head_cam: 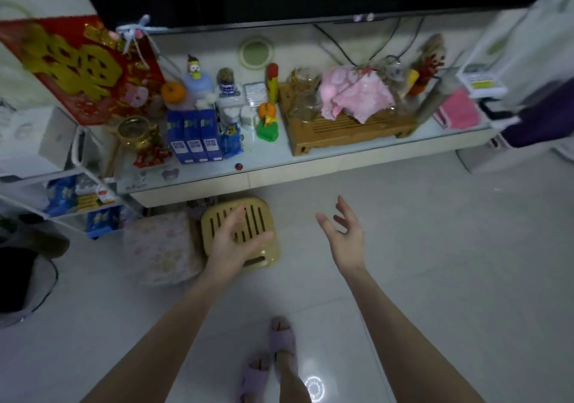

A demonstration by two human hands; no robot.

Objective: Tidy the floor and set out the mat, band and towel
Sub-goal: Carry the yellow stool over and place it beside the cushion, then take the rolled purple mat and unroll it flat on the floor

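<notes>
We hold both hands out toward a yellow slatted stool (260,210) that stands on the floor (435,247), just before the front edge of the cluttered surface (341,158) and just beside a floral fabric box (161,247). Our left hand (236,241) hovers directly over the stool's top, grip open and fingers spread. Our right hand (343,232), grip also open and empty, hangs off to the stool's right, so the left is the nearer.

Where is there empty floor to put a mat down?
The tiled floor is bare to the right of the yellow stool, between the cabinet and the purple slippers. The left side is crowded: a floral box sits beside the stool. The cabinet top is packed too.
</notes>
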